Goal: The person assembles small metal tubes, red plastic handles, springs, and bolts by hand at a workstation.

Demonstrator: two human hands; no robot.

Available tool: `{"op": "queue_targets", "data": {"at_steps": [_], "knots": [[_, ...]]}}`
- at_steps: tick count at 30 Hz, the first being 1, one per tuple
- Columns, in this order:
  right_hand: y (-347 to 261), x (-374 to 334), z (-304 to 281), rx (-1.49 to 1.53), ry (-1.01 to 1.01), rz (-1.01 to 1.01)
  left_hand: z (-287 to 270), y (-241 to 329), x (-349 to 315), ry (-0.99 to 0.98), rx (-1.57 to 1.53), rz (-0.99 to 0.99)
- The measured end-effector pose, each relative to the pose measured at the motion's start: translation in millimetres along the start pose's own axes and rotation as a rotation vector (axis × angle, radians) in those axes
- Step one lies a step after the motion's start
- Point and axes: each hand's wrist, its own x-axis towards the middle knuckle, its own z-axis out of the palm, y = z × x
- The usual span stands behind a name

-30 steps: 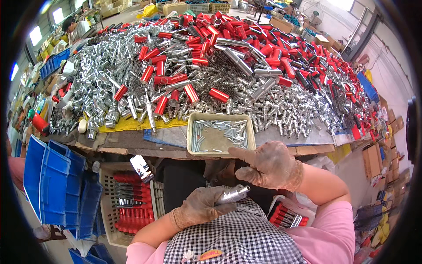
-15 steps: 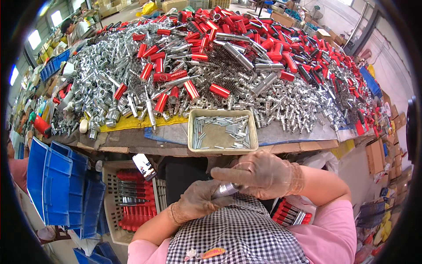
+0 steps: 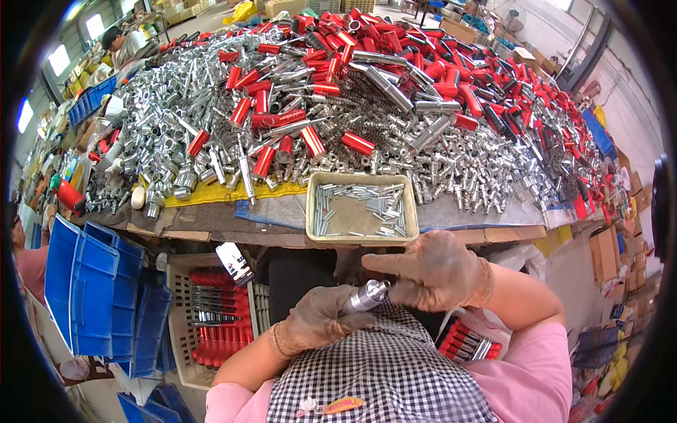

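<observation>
My gloved left hand [image 3: 317, 319] is closed around a silver metal cylinder fitting [image 3: 367, 297], tilted up to the right in front of my checked apron. A narrower ring-shaped tip shows at its upper end. Just right of that tip is my gloved right hand [image 3: 437, 275], its index finger stretched leftward above the fitting and the thumb side apart below; nothing shows between them. Its other fingers are partly hidden. Beyond my hands, a cream tray [image 3: 310, 211] at the table's near edge holds many short metal pins [image 3: 384, 204].
Silver fittings [image 3: 458, 176], springs and red sleeves [image 3: 358, 144] lie heaped over the table. Blue bins [image 3: 92, 282] and a crate [image 3: 176, 317] of red-handled parts stand left, with a phone [image 3: 234, 264] on its rim. More red parts [image 3: 469, 342] sit right. Another person [image 3: 130, 48] is far left.
My right hand has drawn back a little to the right and up from the fitting, baring its tip. The left hand keeps its hold. The view has shifted slightly.
</observation>
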Motion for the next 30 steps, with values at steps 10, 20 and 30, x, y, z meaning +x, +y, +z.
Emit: {"op": "queue_targets", "data": {"at_steps": [10,20,30], "knots": [[-8,8,20,-0.044,-0.325,0.222,24,-6,6,0.251,0.575,0.02],[-15,21,0,-0.19,-0.372,-0.154,-9,-3,3,-0.088,0.069,0.082],[-16,19,16,0.237,-0.438,0.156,12,-11,-6,0.17,0.334,0.211]]}}
